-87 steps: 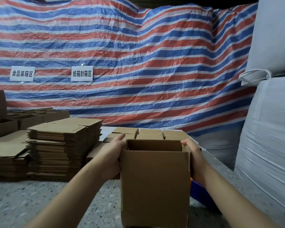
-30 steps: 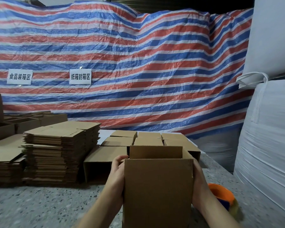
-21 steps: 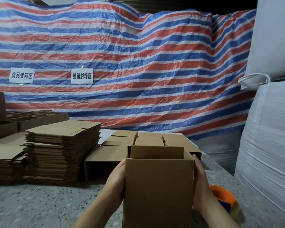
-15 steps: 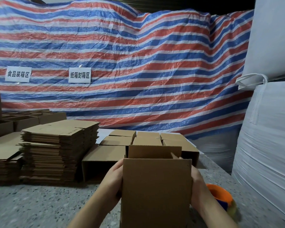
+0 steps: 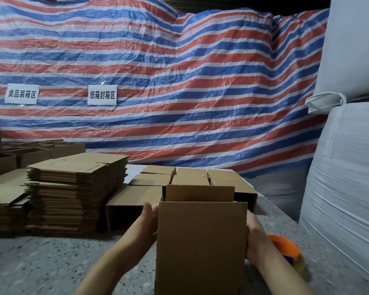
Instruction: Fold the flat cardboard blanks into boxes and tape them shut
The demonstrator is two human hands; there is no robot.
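Speckled table [image 5: 41, 265], one open box [image 5: 200, 241], two hands [image 5: 146, 222] pressing its sides

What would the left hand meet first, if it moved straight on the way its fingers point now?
Probably the finished box lying just beyond the left hand, which points forward along the side of the open box. Depth is unclear, so it might pass.

Striped red, white and blue tarpaulin [image 5: 179, 86] hangs across the background, twelve o'clock. Two white printed signs [image 5: 102, 95] are fixed on it at ten o'clock. Large white woven sacks [image 5: 347, 167] stand stacked at three o'clock. Speckled grey tabletop [image 5: 41, 265] at seven o'clock.
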